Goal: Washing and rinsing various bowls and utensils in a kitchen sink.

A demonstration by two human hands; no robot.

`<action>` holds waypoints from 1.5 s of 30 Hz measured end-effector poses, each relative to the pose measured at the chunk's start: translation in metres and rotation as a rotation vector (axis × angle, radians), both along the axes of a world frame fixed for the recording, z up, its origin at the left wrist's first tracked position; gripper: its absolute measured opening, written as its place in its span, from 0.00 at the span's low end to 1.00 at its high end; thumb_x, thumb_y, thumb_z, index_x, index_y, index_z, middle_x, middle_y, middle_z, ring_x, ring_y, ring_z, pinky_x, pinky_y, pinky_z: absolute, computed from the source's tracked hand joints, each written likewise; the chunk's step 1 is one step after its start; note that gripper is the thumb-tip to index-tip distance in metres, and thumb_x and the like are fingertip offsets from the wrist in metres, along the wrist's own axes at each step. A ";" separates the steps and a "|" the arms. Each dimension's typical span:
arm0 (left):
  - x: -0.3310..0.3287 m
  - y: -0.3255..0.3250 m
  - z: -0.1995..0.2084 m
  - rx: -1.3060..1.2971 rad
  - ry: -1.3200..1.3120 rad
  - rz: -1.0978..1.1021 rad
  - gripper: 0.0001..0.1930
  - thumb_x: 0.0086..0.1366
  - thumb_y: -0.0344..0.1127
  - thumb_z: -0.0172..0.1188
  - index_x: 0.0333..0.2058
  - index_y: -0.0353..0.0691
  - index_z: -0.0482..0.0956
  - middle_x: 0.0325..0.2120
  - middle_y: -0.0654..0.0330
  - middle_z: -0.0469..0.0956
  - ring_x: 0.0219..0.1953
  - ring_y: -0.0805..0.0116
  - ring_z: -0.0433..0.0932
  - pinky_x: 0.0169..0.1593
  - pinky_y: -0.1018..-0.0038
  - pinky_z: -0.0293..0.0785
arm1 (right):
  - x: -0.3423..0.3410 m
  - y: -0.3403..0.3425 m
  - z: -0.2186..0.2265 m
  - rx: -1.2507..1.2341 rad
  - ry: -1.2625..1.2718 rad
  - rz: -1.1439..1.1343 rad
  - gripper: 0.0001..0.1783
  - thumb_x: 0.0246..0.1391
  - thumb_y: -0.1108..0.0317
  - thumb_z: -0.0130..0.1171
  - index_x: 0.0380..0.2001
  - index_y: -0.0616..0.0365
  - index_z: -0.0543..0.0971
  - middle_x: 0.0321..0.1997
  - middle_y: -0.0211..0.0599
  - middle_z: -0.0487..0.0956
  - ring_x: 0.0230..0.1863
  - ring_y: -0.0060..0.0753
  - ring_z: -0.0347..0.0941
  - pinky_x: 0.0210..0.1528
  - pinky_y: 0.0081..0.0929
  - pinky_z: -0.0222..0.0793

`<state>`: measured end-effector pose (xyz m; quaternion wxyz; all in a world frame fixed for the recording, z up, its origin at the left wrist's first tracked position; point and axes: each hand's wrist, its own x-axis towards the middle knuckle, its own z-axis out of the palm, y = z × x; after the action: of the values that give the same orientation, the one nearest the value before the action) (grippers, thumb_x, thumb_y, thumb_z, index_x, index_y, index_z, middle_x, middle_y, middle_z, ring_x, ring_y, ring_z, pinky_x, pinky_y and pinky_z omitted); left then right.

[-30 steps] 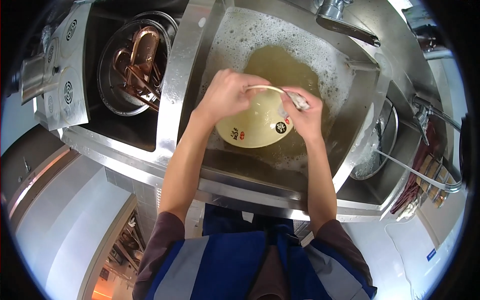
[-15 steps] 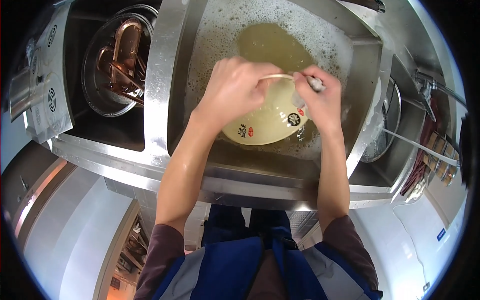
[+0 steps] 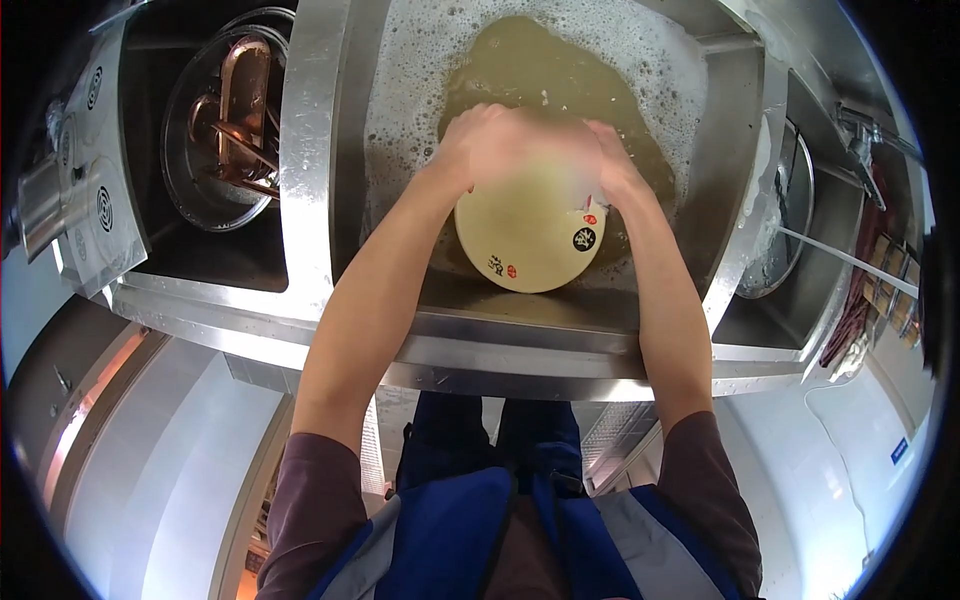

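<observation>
A cream-yellow bowl point(image 3: 530, 240) with black and red marks on its outside stands tilted over the murky water of the middle sink. My left hand point(image 3: 468, 148) grips the bowl at its far left side. At its far right side is my right hand point(image 3: 612, 165), closed on the bowl too. A blurred patch between the hands hides most of my fingers and the far rim. Whether a pale cloth is still in my right hand cannot be seen.
Soapy water with white foam point(image 3: 415, 100) fills the middle sink point(image 3: 720, 130). In the left basin, a metal pot point(image 3: 178, 165) holds copper-coloured utensils point(image 3: 245, 100). A round metal vessel point(image 3: 785, 245) sits in the right basin, near a faucet point(image 3: 862, 150) and a thin pale rod point(image 3: 850, 262).
The bowl has turned so more of its outer side faces me. Both hands have shifted to its far side, and the pale cloth in my right hand is now out of sight.
</observation>
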<state>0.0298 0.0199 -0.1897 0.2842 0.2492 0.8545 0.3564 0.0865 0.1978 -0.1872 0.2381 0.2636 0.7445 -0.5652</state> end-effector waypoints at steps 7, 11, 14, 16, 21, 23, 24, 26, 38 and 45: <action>0.004 0.003 -0.010 -0.072 0.030 -0.038 0.10 0.55 0.40 0.62 0.32 0.41 0.82 0.23 0.51 0.78 0.26 0.53 0.78 0.32 0.62 0.72 | -0.001 0.003 0.002 -0.143 -0.172 -0.065 0.24 0.43 0.56 0.63 0.37 0.64 0.76 0.36 0.38 0.76 0.36 0.27 0.75 0.37 0.26 0.72; 0.001 0.004 -0.012 -0.027 -0.027 0.010 0.10 0.55 0.40 0.62 0.33 0.41 0.82 0.24 0.50 0.79 0.28 0.52 0.77 0.33 0.62 0.71 | 0.000 0.008 -0.006 -0.280 -0.079 -0.110 0.24 0.41 0.58 0.62 0.38 0.67 0.76 0.35 0.42 0.77 0.34 0.30 0.75 0.35 0.27 0.71; 0.005 0.004 -0.010 -0.021 0.013 0.012 0.10 0.55 0.40 0.61 0.33 0.42 0.82 0.25 0.51 0.79 0.28 0.53 0.78 0.34 0.63 0.72 | -0.002 0.002 0.001 -0.045 -0.099 -0.038 0.17 0.44 0.60 0.61 0.34 0.62 0.76 0.31 0.33 0.76 0.31 0.24 0.74 0.33 0.24 0.71; 0.003 0.004 -0.010 0.000 0.044 0.010 0.10 0.55 0.39 0.61 0.33 0.42 0.82 0.25 0.51 0.79 0.29 0.54 0.78 0.34 0.64 0.72 | -0.004 0.008 -0.007 -0.169 -0.090 -0.104 0.16 0.44 0.61 0.61 0.33 0.62 0.76 0.30 0.32 0.76 0.30 0.24 0.73 0.32 0.24 0.70; -0.002 0.005 -0.003 -0.055 -0.007 0.006 0.10 0.56 0.40 0.62 0.34 0.43 0.83 0.26 0.53 0.80 0.28 0.58 0.79 0.35 0.66 0.73 | -0.003 0.012 -0.006 -0.292 -0.103 -0.111 0.15 0.44 0.61 0.62 0.30 0.61 0.75 0.28 0.30 0.75 0.28 0.22 0.72 0.32 0.23 0.69; -0.004 0.003 -0.003 -0.034 -0.030 0.006 0.10 0.56 0.39 0.62 0.34 0.43 0.83 0.25 0.53 0.80 0.28 0.59 0.79 0.34 0.66 0.73 | 0.000 0.014 -0.012 -0.330 -0.062 -0.129 0.14 0.44 0.61 0.62 0.30 0.58 0.75 0.27 0.31 0.75 0.28 0.22 0.72 0.31 0.23 0.69; -0.004 0.002 -0.004 -0.015 -0.056 0.006 0.10 0.56 0.39 0.62 0.35 0.42 0.82 0.25 0.53 0.80 0.27 0.60 0.79 0.33 0.66 0.73 | 0.001 0.016 -0.011 -0.330 -0.065 -0.131 0.14 0.44 0.61 0.62 0.30 0.58 0.75 0.27 0.31 0.75 0.28 0.22 0.72 0.31 0.23 0.69; -0.004 0.001 -0.007 0.001 -0.061 0.022 0.10 0.55 0.39 0.62 0.35 0.42 0.82 0.25 0.53 0.80 0.27 0.60 0.79 0.33 0.67 0.73 | -0.001 0.018 -0.007 -0.396 -0.106 -0.064 0.12 0.44 0.61 0.62 0.30 0.57 0.75 0.28 0.31 0.75 0.29 0.22 0.72 0.31 0.22 0.69; -0.005 0.000 -0.005 0.056 -0.060 0.048 0.10 0.56 0.37 0.62 0.35 0.39 0.82 0.25 0.53 0.80 0.25 0.65 0.78 0.32 0.70 0.73 | -0.001 0.012 -0.003 -0.214 -0.063 -0.152 0.17 0.41 0.61 0.63 0.33 0.59 0.76 0.31 0.37 0.76 0.31 0.26 0.74 0.34 0.25 0.72; -0.007 0.000 -0.007 0.089 -0.121 0.078 0.10 0.57 0.36 0.62 0.35 0.38 0.82 0.24 0.55 0.81 0.25 0.69 0.78 0.32 0.72 0.73 | -0.003 0.012 0.000 -0.240 -0.014 -0.149 0.12 0.42 0.61 0.62 0.26 0.59 0.77 0.27 0.34 0.76 0.28 0.25 0.74 0.31 0.23 0.71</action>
<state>0.0233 0.0200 -0.1968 0.3099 0.2059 0.8282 0.4192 0.0835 0.2096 -0.1872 0.2306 0.2916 0.6484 -0.6643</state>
